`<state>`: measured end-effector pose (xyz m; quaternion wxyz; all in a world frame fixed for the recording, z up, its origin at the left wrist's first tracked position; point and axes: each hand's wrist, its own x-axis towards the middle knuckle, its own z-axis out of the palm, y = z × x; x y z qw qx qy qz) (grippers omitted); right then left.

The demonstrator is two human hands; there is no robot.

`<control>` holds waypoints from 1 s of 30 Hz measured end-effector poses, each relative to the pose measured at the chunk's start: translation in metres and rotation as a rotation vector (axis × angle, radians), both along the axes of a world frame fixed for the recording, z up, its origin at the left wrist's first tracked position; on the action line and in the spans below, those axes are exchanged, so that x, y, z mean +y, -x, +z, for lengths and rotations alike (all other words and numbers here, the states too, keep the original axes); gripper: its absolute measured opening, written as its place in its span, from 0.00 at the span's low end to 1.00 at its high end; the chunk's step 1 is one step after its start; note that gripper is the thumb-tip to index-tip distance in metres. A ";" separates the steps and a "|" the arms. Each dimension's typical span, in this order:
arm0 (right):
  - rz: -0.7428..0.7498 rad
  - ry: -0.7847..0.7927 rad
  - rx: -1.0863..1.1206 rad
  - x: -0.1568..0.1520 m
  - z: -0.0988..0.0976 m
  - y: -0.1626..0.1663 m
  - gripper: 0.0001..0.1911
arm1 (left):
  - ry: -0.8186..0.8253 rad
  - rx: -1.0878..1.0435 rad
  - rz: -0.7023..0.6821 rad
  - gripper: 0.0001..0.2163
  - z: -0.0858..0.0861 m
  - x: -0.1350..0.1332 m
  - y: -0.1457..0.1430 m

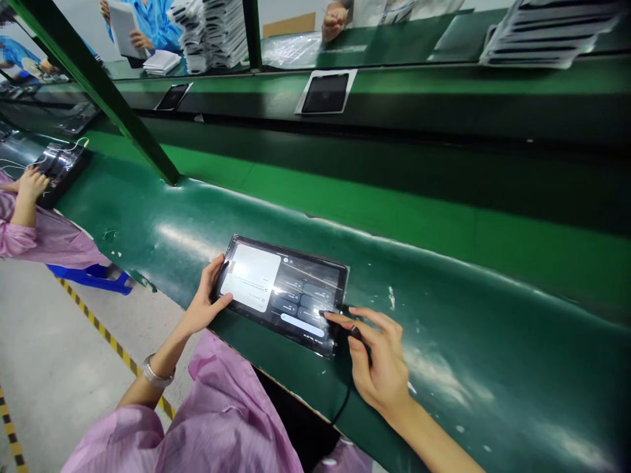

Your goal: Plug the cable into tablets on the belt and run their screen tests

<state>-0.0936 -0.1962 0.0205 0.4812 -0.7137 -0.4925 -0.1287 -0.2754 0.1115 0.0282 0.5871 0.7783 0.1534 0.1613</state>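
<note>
A tablet (283,295) with a lit screen lies at a slant on the green bench. The screen shows a white panel, several dark tiles and a pale slider bar. My left hand (210,299) grips the tablet's left end, its thumb over the front edge. At the right end, my right hand (377,355) reaches its index finger onto the screen near the tiles. A small black piece, seemingly the end of a black cable (344,404), sits between that hand's thumb and index finger. The cable runs down over the bench's front edge, partly hidden by the hand.
Beyond the bench (493,302) runs a green conveyor belt (276,174). Tablets on white sheets (325,93) lie past it, near tall stacks of white trays (214,33). A green post (108,98) rises at left. A co-worker's hand (32,184) works over a dark device.
</note>
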 end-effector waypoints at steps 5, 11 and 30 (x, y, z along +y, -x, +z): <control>0.068 0.072 -0.025 0.000 0.000 -0.003 0.13 | -0.009 -0.010 0.009 0.33 -0.002 0.001 0.001; 0.064 0.011 0.027 -0.003 0.000 -0.004 0.12 | -0.011 -0.017 0.012 0.33 -0.004 0.001 0.001; -0.080 0.092 0.143 0.005 -0.003 -0.016 0.10 | -0.013 -0.018 0.009 0.33 -0.005 0.001 0.001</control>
